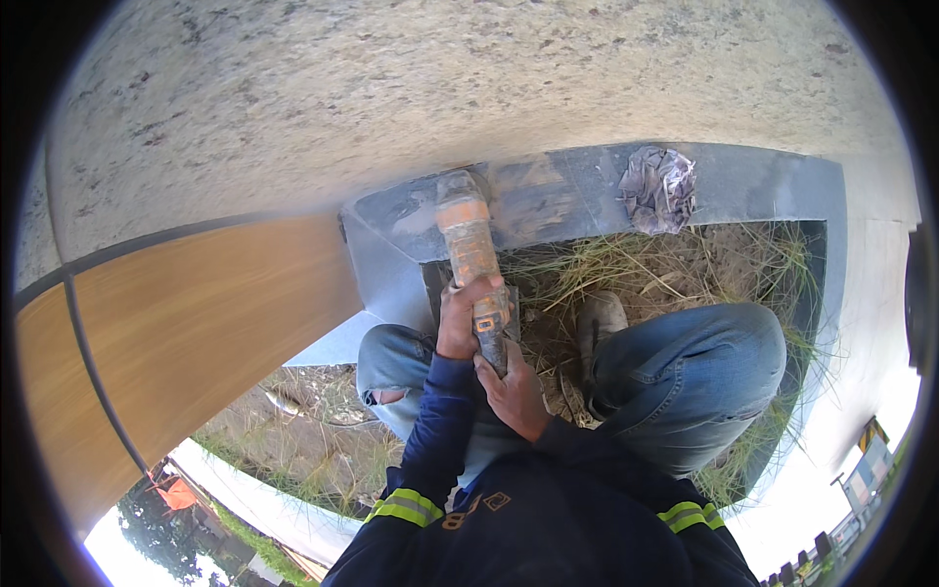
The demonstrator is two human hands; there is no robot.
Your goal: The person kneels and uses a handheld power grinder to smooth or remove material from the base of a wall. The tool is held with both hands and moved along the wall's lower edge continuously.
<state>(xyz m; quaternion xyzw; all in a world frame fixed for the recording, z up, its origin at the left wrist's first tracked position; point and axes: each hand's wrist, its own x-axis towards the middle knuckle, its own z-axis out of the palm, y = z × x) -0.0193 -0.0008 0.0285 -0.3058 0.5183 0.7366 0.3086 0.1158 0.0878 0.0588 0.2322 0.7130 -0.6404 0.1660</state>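
Both hands are wrapped round a dusty orange-and-grey angle grinder [469,243], one behind the other. My left hand [460,318] grips its body near the middle. Lower down, my right hand [516,394] closes on the dark rear end. The grinder's head points away from me and meets the grey stone ledge [729,181] at the foot of the wall. Its disc, if any, is hidden under the head. Pale dusty smears mark the ledge to the right of the head.
A crumpled silvery-grey wrapper or cloth [659,189] lies on the ledge to the right. Beyond rises a speckled stone wall [411,88], with a wood-look panel [215,333] at left. My knees straddle a planter bed of soil and dry grass [626,264]. A dark cord [103,382] runs down the left.
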